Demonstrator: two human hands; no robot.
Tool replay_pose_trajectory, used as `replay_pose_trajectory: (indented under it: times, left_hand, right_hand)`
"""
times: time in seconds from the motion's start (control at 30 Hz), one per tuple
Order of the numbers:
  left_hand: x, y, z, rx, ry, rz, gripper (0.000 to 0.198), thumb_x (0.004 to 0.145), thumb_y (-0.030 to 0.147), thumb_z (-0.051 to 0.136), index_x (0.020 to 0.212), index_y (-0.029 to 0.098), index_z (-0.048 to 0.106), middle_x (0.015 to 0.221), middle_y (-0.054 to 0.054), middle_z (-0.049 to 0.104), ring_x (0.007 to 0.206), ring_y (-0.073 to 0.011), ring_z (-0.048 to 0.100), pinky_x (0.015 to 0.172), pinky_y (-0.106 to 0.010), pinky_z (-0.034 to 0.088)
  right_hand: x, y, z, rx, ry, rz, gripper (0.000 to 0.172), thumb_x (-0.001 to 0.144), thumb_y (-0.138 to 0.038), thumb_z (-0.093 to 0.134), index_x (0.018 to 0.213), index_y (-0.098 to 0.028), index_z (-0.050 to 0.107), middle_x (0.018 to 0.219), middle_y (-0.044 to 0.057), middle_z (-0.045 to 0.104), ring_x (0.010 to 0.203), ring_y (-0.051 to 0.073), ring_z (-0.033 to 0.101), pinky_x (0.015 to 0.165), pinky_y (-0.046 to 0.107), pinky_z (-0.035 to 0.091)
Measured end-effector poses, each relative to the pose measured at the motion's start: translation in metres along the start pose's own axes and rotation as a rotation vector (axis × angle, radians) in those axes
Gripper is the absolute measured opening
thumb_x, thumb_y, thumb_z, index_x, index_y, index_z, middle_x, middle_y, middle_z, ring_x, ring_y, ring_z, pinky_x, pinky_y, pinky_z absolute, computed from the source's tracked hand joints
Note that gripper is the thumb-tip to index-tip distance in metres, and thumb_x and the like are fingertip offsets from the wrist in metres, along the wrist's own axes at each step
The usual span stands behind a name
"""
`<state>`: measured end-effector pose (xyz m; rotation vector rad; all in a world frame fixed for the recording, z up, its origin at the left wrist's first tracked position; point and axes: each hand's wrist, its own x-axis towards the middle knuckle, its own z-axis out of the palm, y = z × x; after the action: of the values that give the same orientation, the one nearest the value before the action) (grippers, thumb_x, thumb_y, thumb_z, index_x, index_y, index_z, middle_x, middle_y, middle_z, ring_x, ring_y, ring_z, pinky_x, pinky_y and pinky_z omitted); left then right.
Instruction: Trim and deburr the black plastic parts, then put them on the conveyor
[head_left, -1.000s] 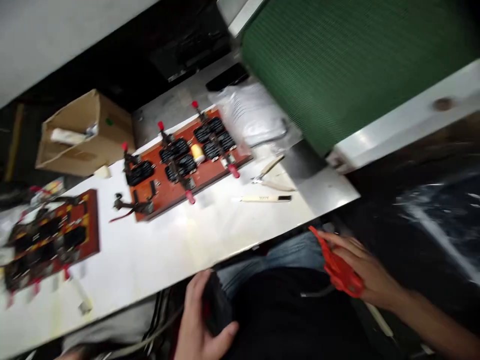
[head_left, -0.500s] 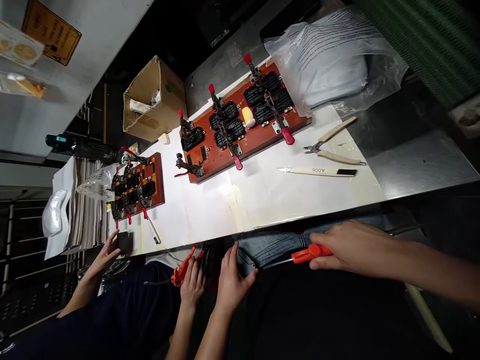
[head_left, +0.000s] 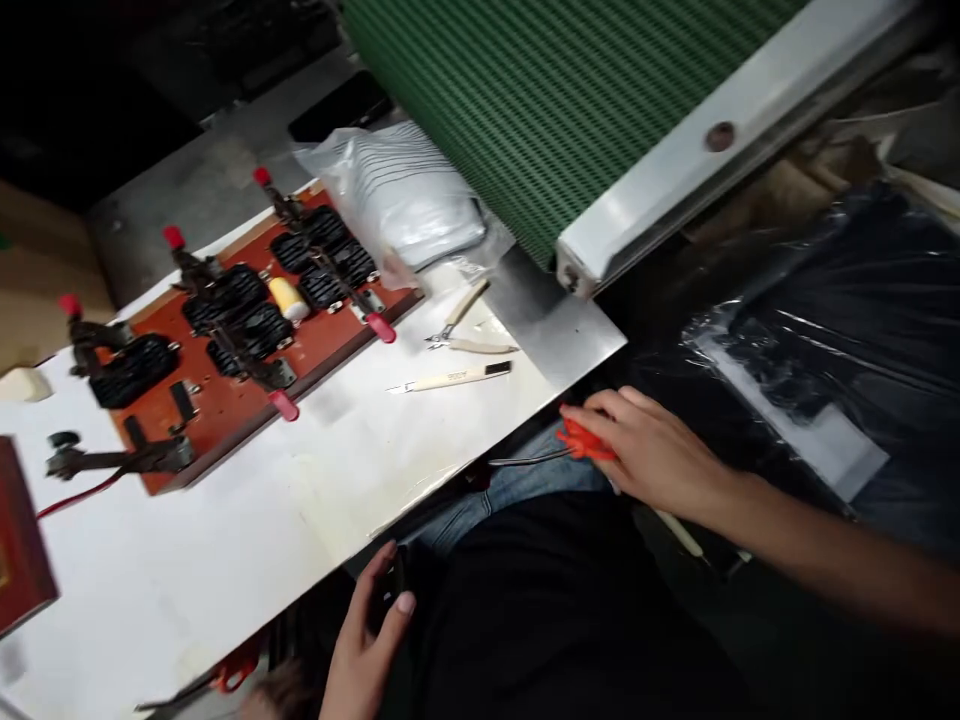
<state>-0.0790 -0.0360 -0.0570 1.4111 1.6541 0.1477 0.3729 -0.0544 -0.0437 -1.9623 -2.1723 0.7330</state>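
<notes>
My right hand [head_left: 652,455] is closed on a red-handled tool [head_left: 581,442] whose thin metal tip [head_left: 521,461] points left, just below the white table's front edge [head_left: 420,485] and over my jeans. Down at my lap, my left hand [head_left: 364,645] curls around a small black object [head_left: 390,592] that is hard to make out. On the table lies a red-brown jig board [head_left: 225,400] carrying black ribbed parts, red-tipped toggle clamps and a pale yellow cylinder [head_left: 289,298].
Cream-handled cutters [head_left: 466,330] and a cream-handled knife [head_left: 450,378] lie near the table's right end. A plastic bag [head_left: 405,200] sits behind them, beside a green conveyor belt [head_left: 540,100]. Black plastic sheeting [head_left: 825,320] is at the right. Another red-handled tool [head_left: 232,668] shows bottom left.
The view has swung right and closer. My right hand with the red tool sits nearer the table's corner. The other person's hands and the second board have mostly left view.
</notes>
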Motion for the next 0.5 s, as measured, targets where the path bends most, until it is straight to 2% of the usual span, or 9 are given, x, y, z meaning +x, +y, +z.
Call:
replay_pose_trajectory:
  times: [0.07,0.13,0.2,0.23,0.3,0.37,0.43,0.5]
  left_hand:
    - [-0.009,0.023,0.016,-0.137,-0.127,-0.010,0.070,0.084,0.074,0.074,0.141,0.034,0.071,0.152,-0.008,0.069,0.150,-0.0417,0.057,0.126,-0.063,0.046]
    - [-0.014,0.043,0.020,-0.220,-0.239,0.005,0.076,0.081,0.080,0.076,0.145,0.039,0.069,0.160,-0.005,0.063,0.157,-0.0410,0.049,0.134,-0.063,0.035]
    - [-0.015,0.058,0.016,-0.232,-0.322,0.039,0.084,0.075,0.084,0.078,0.146,0.041,0.069,0.161,-0.004,0.061,0.158,-0.0423,0.047,0.135,-0.062,0.034]
    - [-0.015,0.064,0.012,-0.232,-0.351,0.048,0.089,0.072,0.087,0.079,0.147,0.041,0.068,0.161,-0.004,0.061,0.157,-0.0439,0.048,0.134,-0.062,0.037]
    - [-0.015,0.074,0.005,-0.265,-0.362,0.047,0.099,0.066,0.093,0.077,0.149,0.040,0.067,0.160,-0.007,0.062,0.148,-0.0478,0.057,0.124,-0.064,0.050]
    - [-0.015,0.080,0.001,-0.327,-0.297,0.039,0.107,0.060,0.100,0.073,0.147,0.039,0.068,0.152,-0.010,0.066,0.127,-0.0480,0.069,0.107,-0.062,0.062]
    - [-0.016,0.085,0.004,-0.417,-0.195,0.038,0.109,0.055,0.105,0.068,0.139,0.036,0.072,0.143,-0.013,0.070,0.098,-0.0399,0.074,0.086,-0.057,0.066]
    - [-0.012,0.090,0.010,-0.594,-0.109,0.017,0.097,0.059,0.104,0.068,0.128,0.035,0.073,0.137,-0.014,0.070,0.072,-0.0266,0.067,0.060,-0.045,0.060]
  right_hand:
    - [-0.010,0.015,0.004,0.004,0.051,0.148,0.054,0.100,-0.018,0.057,0.154,-0.025,0.060,0.137,0.012,0.066,0.113,0.031,0.069,0.095,0.048,0.063]
    - [-0.013,0.025,0.017,0.081,0.115,0.197,0.054,0.101,-0.017,0.054,0.153,-0.027,0.059,0.142,0.010,0.064,0.120,0.030,0.070,0.101,0.048,0.063]
    - [-0.009,0.033,0.036,0.181,0.202,0.239,0.054,0.102,-0.019,0.053,0.155,-0.026,0.056,0.147,0.011,0.062,0.127,0.031,0.068,0.108,0.050,0.061]
    - [-0.005,0.036,0.047,0.220,0.238,0.269,0.055,0.101,-0.019,0.053,0.156,-0.024,0.054,0.149,0.013,0.060,0.130,0.032,0.067,0.110,0.051,0.061]
    - [0.004,0.043,0.066,0.266,0.280,0.332,0.060,0.098,-0.017,0.052,0.158,-0.020,0.050,0.153,0.017,0.057,0.130,0.034,0.068,0.108,0.052,0.062]
    - [0.008,0.049,0.078,0.281,0.303,0.348,0.066,0.092,-0.012,0.051,0.157,-0.017,0.047,0.156,0.020,0.054,0.127,0.034,0.070,0.104,0.051,0.065]
    - [0.008,0.050,0.076,0.299,0.357,0.335,0.064,0.090,-0.010,0.049,0.154,-0.018,0.047,0.154,0.020,0.054,0.124,0.031,0.072,0.100,0.048,0.067]
    - [0.004,0.043,0.061,0.304,0.439,0.312,0.051,0.097,-0.015,0.048,0.147,-0.023,0.052,0.143,0.017,0.060,0.118,0.030,0.074,0.097,0.048,0.068]
